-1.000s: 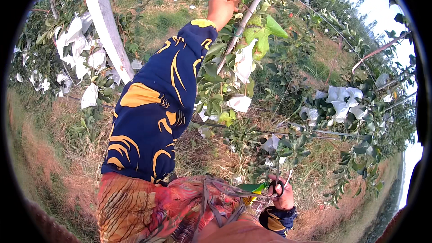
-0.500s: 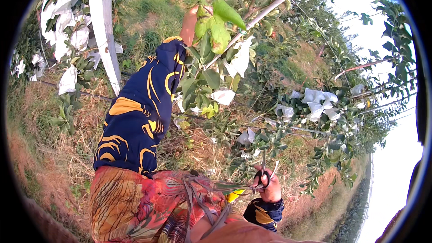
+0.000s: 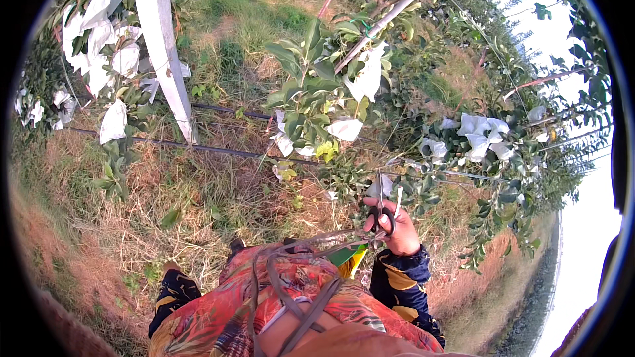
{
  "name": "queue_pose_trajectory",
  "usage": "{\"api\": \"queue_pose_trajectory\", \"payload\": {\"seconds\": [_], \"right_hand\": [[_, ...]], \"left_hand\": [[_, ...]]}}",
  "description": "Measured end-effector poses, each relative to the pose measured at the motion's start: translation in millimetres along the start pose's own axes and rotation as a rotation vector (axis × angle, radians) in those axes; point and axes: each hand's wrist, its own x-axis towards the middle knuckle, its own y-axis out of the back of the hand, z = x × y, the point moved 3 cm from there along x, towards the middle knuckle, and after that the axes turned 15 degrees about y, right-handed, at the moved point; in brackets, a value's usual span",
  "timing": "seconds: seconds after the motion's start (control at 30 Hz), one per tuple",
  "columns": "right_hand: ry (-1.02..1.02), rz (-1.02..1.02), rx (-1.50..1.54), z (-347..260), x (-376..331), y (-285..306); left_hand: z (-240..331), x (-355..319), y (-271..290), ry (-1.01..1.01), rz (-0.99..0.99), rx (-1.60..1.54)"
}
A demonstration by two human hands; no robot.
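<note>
My right hand [image 3: 402, 234] is closed around black-handled scissors [image 3: 380, 213], their blades pointing up and away from me. A thin white strip sticks up beside the thumb, and grey-brown straps [image 3: 289, 291] run from near this hand across my lap. Low at the left is my left hand [image 3: 171, 266], mostly hidden past its dark blue and yellow sleeve, so its fingers cannot be made out. A loose green leaf [image 3: 170, 218] shows above it, over the dry grass. The nearest leafy branch [image 3: 311, 86] stands ahead, apart from both hands.
White bags [image 3: 477, 135] hang among the tree leaves at the right, and more white bags [image 3: 114, 121] at the left. A pale post [image 3: 159, 53] leans at the left. Dark lines [image 3: 218, 149] cross over the grass. A slanting pole [image 3: 397, 13] rises at the upper right.
My left arm has come down from the branch to my lower left side. The big green leaf is gone from the branch; a loose leaf shows near that hand. My right hand has risen slightly with the scissors.
</note>
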Motion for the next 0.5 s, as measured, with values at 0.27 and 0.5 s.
{"api": "queue_pose_trajectory", "payload": {"seconds": [0.27,0.5], "right_hand": [[-0.078,-0.131,0.083,19.3,27.6,-15.4],[-0.035,-0.254,0.159,18.3,39.4,-16.0]], "left_hand": [[51.2,-93.2,-13.6,0.351,-0.19,-0.821],[215.0,-129.9,245.9,-0.32,0.096,-1.538]]}}
